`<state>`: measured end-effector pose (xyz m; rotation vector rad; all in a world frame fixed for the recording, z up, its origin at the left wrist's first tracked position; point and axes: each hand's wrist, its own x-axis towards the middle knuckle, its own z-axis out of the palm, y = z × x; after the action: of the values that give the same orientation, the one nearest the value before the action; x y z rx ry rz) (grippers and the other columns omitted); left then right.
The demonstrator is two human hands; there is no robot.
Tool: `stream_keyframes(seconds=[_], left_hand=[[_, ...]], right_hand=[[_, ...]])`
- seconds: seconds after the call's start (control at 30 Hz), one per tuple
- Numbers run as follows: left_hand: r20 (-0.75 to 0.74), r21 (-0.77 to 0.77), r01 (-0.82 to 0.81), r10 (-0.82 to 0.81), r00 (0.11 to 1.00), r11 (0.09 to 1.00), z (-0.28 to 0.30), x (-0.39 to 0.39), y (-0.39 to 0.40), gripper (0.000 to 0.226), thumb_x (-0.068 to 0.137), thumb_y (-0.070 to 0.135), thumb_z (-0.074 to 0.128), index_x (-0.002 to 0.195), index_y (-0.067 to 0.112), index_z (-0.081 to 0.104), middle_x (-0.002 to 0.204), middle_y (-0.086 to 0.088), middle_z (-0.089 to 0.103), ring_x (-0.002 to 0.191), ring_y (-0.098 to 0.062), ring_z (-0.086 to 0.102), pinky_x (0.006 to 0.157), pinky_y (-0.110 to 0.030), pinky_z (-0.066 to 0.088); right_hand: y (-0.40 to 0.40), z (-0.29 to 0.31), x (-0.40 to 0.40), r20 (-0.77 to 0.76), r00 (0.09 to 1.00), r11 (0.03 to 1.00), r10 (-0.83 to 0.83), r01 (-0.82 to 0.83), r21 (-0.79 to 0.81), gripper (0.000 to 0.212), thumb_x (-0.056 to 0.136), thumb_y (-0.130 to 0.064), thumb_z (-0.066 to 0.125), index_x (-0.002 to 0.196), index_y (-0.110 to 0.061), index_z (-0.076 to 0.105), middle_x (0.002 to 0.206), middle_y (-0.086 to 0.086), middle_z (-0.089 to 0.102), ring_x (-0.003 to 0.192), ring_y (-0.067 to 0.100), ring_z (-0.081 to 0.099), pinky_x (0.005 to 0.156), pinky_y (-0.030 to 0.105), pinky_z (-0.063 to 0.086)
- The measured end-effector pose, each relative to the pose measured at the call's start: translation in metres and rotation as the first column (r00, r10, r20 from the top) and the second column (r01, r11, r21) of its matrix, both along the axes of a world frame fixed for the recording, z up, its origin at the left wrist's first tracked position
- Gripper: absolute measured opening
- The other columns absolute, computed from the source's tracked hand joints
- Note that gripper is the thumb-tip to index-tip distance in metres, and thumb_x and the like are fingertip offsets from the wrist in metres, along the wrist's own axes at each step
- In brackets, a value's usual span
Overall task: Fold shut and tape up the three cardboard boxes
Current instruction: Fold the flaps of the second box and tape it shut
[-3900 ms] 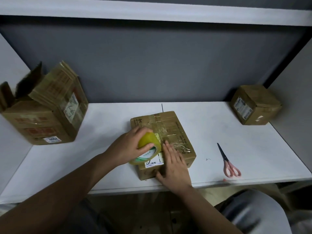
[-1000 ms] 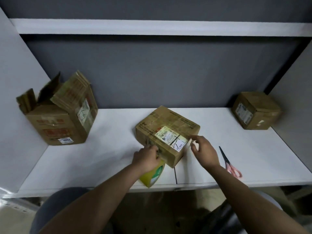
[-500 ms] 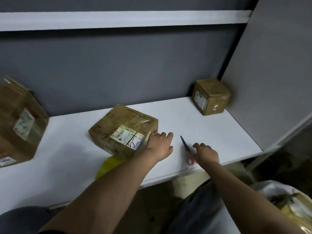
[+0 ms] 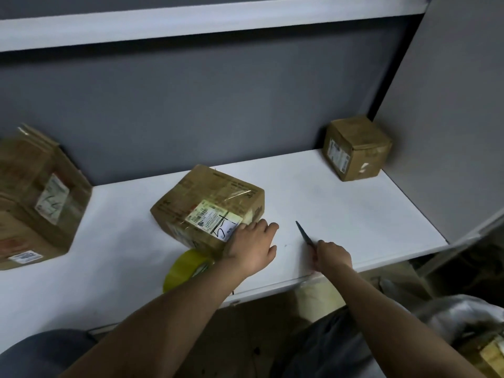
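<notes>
A closed middle box (image 4: 210, 203) with a shipping label stands on the white table (image 4: 341, 211). My left hand (image 4: 252, 245) rests against its near right corner, fingers relaxed. A yellow tape roll (image 4: 188, 268) lies against the box's near side, under my left forearm. My right hand (image 4: 331, 257) grips the scissors (image 4: 305, 236) by the handles; the dark blades point away. A small closed box (image 4: 357, 148) sits in the far right corner. A larger box (image 4: 35, 197) stands at the left, partly cut off by the frame.
A grey back wall and a grey side panel (image 4: 450, 118) enclose the table. A white shelf (image 4: 191, 25) runs overhead. The table's front edge is just below my hands. A crumpled bag (image 4: 469, 320) lies low at the right.
The middle box was turned label-up and the tape roll let go beside it. My right hand reached to the scissors and closed on them. The view swung to the right.
</notes>
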<state>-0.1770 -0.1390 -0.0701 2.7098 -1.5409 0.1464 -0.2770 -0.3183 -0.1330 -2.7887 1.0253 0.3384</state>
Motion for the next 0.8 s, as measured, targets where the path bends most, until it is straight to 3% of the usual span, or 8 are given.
stream_keyframes(seconds=[0.1,0.17,0.23,0.3,0.33,0.4,0.5,0.8], left_hand=[[0.037,-0.261,-0.033,0.044,0.998,0.965,0.003,0.006,0.043,0.044,0.083,0.033,0.061,0.124,0.018,0.055,0.113,-0.004,0.056,0.103,-0.025,0.058,0.088,-0.038,0.043],[0.015,-0.41,-0.172,0.195,0.981,0.896,-0.005,0.01,0.08,0.044,0.078,0.031,0.07,0.117,0.015,0.058,0.112,-0.007,0.056,0.101,-0.026,0.058,0.087,-0.04,0.046],[-0.147,-0.401,-0.391,0.363,0.92,0.828,-0.014,0.011,0.114,0.051,0.079,0.036,0.07,0.123,0.017,0.052,0.121,-0.008,0.052,0.108,-0.026,0.054,0.091,-0.042,0.045],[-0.272,-0.277,-0.522,0.455,0.848,0.807,-0.025,0.014,0.142,0.06,0.082,0.047,0.066,0.133,0.024,0.043,0.131,-0.006,0.045,0.114,-0.024,0.051,0.093,-0.04,0.047],[-0.316,-0.212,-0.537,0.463,0.828,0.817,-0.03,0.015,0.154,0.063,0.083,0.051,0.062,0.137,0.028,0.038,0.134,-0.004,0.04,0.115,-0.022,0.051,0.092,-0.036,0.049],[-0.371,-0.138,-0.521,0.444,0.816,0.842,-0.037,0.014,0.167,0.061,0.087,0.053,0.056,0.139,0.034,0.031,0.134,0.0,0.036,0.113,-0.019,0.052,0.087,-0.029,0.05],[-0.398,-0.128,-0.529,0.445,0.802,0.839,-0.043,0.01,0.18,0.061,0.087,0.049,0.057,0.138,0.034,0.029,0.131,0.002,0.038,0.112,-0.018,0.053,0.082,-0.026,0.05],[-0.438,-0.216,-0.532,0.406,0.802,0.819,-0.048,-0.003,0.205,0.064,0.084,0.048,0.062,0.137,0.032,0.032,0.124,0.005,0.045,0.105,-0.015,0.056,0.072,-0.023,0.045]], right_hand=[[0.002,0.011,0.0,-0.001,0.999,0.996,-0.036,0.036,0.084,0.033,0.099,-0.035,0.036,0.106,-0.016,0.064,0.103,0.002,0.068,0.095,0.024,0.064,0.071,0.025,0.043],[0.004,0.019,-0.003,0.06,0.996,0.961,-0.073,0.054,0.273,0.025,0.095,-0.034,0.046,0.097,-0.019,0.066,0.089,-0.001,0.07,0.087,0.021,0.065,0.073,0.026,0.047],[0.009,0.03,-0.009,0.163,0.978,0.829,-0.133,0.019,0.559,0.017,0.09,-0.022,0.056,0.102,-0.014,0.064,0.078,0.001,0.069,0.069,0.017,0.063,0.065,0.025,0.049],[0.02,0.049,-0.015,0.174,0.975,0.611,-0.137,-0.055,0.789,0.029,0.086,-0.012,0.064,0.114,-0.008,0.059,0.076,0.003,0.069,0.059,0.014,0.062,0.052,0.021,0.046],[0.03,0.057,-0.018,0.147,0.986,0.536,-0.079,-0.083,0.84,0.034,0.083,-0.018,0.07,0.114,-0.01,0.058,0.076,0.002,0.07,0.061,0.014,0.064,0.052,0.02,0.046],[0.051,0.07,-0.022,0.078,0.994,0.472,0.076,-0.105,0.875,0.04,0.08,-0.038,0.074,0.112,-0.021,0.057,0.08,0.0,0.067,0.07,0.015,0.063,0.058,0.023,0.051],[0.088,0.078,-0.019,0.025,0.97,0.429,0.241,-0.13,0.894,0.04,0.085,-0.057,0.062,0.111,-0.029,0.05,0.09,0.003,0.057,0.079,0.013,0.058,0.069,0.026,0.052],[0.14,0.083,0.029,-0.021,0.965,0.493,0.261,-0.115,0.862,0.043,0.086,-0.055,0.061,0.114,-0.025,0.05,0.082,0.0,0.053,0.075,0.013,0.052,0.065,0.023,0.043]])
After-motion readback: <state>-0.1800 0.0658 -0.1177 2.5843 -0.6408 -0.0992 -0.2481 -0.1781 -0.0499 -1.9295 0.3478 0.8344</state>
